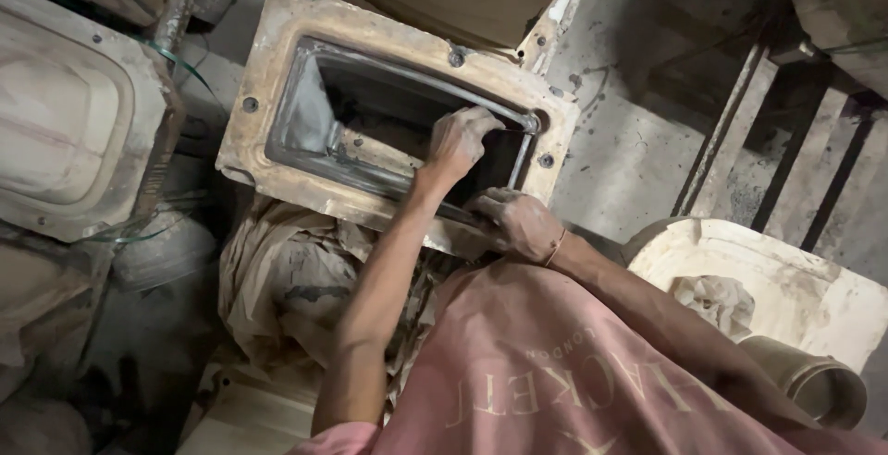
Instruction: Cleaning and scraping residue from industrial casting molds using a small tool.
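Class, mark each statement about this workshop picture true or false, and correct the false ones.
1. The left hand reaches into the mould's opening. True.
2. The right hand holds a hammer. False: it rests bare on the mould's near rim.
3. The mould's cavity is lined with grey clay. True.
4. The person wears a green shirt. False: the shirt is pink.
5. Crumpled paper lies below the mould. True.

I see a tan rectangular plaster mould, matt and chalky, its hollow lined with wet, glossy grey clay. My clay-smeared left hand and right hand look dusty. Crumpled brown paper lies below.
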